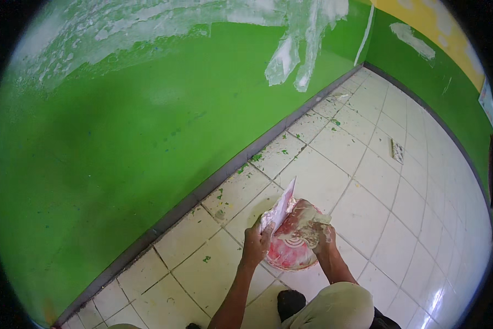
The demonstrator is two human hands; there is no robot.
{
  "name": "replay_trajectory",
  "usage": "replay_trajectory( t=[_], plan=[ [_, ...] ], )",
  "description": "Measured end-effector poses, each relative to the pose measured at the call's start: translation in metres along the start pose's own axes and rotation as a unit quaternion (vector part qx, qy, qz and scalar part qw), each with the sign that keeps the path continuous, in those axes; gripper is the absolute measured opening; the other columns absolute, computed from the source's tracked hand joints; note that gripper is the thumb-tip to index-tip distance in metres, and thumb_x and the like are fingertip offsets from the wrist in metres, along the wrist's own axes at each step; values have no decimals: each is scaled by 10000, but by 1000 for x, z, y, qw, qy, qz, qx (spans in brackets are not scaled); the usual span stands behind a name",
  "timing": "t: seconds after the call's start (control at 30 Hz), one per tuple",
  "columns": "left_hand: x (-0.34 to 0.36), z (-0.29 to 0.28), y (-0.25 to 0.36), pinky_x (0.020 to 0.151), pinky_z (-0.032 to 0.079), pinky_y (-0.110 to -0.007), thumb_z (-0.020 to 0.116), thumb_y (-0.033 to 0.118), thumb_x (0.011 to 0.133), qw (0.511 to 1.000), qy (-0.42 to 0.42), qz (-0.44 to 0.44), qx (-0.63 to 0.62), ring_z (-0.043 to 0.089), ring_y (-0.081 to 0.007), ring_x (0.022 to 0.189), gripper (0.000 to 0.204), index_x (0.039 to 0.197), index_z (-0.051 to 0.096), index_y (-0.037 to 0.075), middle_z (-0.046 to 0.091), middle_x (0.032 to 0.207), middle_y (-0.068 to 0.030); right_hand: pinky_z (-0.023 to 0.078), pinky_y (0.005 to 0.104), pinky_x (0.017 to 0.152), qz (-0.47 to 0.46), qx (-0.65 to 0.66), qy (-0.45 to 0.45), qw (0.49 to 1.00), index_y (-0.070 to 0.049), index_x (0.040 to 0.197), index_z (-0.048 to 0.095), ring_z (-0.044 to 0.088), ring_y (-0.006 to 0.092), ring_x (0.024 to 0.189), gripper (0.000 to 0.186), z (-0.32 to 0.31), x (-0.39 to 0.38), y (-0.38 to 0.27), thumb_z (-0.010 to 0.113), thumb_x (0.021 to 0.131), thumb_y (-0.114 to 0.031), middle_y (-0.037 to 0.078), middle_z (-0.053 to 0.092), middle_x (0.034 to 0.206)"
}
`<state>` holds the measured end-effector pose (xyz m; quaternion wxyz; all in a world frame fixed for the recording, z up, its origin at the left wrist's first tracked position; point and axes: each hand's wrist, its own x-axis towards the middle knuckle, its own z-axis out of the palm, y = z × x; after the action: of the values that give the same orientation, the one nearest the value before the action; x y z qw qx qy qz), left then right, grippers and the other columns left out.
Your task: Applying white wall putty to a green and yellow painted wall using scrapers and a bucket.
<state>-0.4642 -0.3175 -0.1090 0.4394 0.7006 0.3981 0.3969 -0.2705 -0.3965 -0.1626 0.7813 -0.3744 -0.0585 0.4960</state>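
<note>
Low over the floor, my left hand (256, 244) is closed around a flat, pale putty spreader (281, 209), held on edge and coated with white paste. Fingers of my right hand (325, 241) grip the edge of a reddish-brown flat scraper (300, 220), smeared with off-white putty. The two tools are close together, the spreader's lower edge near the scraper's left side. Beneath them is a round red tub (290, 262) with white smears; the tools partly hide it, so I cannot tell how much is inside.
A green wall (148, 120) with streaks of white putty (290, 55) rises on the left above a dark baseboard (224, 178). Green paint flakes (257, 157) lie on the tiled floor (323, 164). Farther right is a small speckled rectangular piece (397, 151). My knee (340, 304) and dark shoe (290, 304) are close below.
</note>
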Motion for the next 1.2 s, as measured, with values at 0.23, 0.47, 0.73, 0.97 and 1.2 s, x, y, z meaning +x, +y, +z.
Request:
replay_trajectory(
  t=[0.23, 0.47, 0.73, 0.97, 1.2],
  plan=[
    [-13, 4, -3, 581, 465, -374, 537, 126, 893, 999, -27, 14, 24, 592, -311, 579, 270, 1090, 551, -58, 628, 766, -242, 581, 425, 641, 113, 10, 26, 993, 67, 1028, 541, 640, 306, 751, 255, 8, 16, -24, 476, 810, -49, 172, 604, 912],
    [-4, -9, 27, 686, 495, -407, 466, -27, 786, 984, -135, 96, 71, 605, -419, 814, 455, 1241, 483, -38, 601, 935, -299, 574, 403, 630, 113, 9, 12, 993, 33, 1006, 536, 632, 302, 733, 256, 9, 37, -49, 457, 773, -40, 167, 605, 892],
    [0, -9, 33, 1028, 395, -414, 474, -111, 711, 976, -169, 109, 81, 452, -368, 1217, 675, 1360, 396, 57, 452, 1337, -200, 559, 360, 588, 103, 41, -42, 993, 20, 997, 541, 632, 258, 683, 253, 31, 26, -67, 477, 754, -6, 130, 614, 849],
    [1, -18, 37, 1071, 343, -421, 487, -98, 711, 972, -146, 142, 117, 421, -364, 1246, 706, 1377, 399, 120, 444, 1348, -190, 559, 332, 652, 110, 80, -58, 989, 22, 1029, 568, 644, 221, 714, 275, 20, 31, -73, 516, 765, -38, 114, 637, 876],
    [0, -33, 4, 992, 404, -408, 529, -70, 773, 978, -123, 131, 102, 531, -346, 1141, 535, 1293, 458, 31, 563, 1207, -201, 558, 403, 669, 70, 117, -83, 987, 63, 1006, 553, 626, 256, 725, 347, 24, 36, -96, 503, 703, -98, 142, 617, 883]
  ],
)
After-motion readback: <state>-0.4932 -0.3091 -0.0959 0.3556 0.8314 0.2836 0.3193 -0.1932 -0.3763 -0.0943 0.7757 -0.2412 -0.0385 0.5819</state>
